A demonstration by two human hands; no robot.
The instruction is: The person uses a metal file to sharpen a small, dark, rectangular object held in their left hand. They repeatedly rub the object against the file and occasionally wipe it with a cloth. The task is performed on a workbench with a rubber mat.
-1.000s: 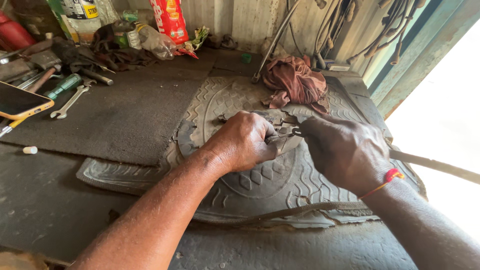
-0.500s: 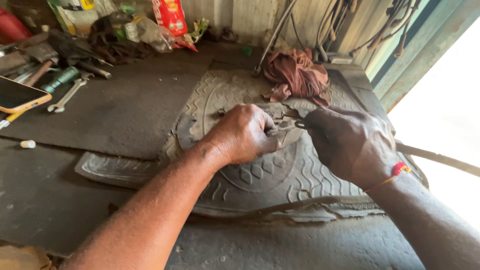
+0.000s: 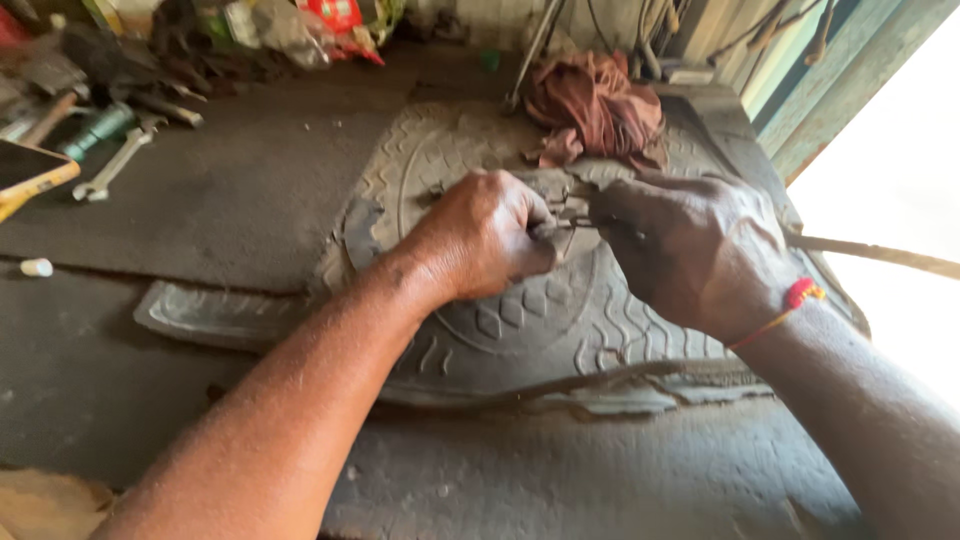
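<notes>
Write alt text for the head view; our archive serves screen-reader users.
Two bare hands meet over a grey patterned rubber mat on a dusty workbench: the left hand and right hand grip a small metal part between them. A brown rag lies behind, a spanner at far left.

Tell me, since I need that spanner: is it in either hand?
No, the spanner lies on the bench far to the left, away from both hands.
</notes>
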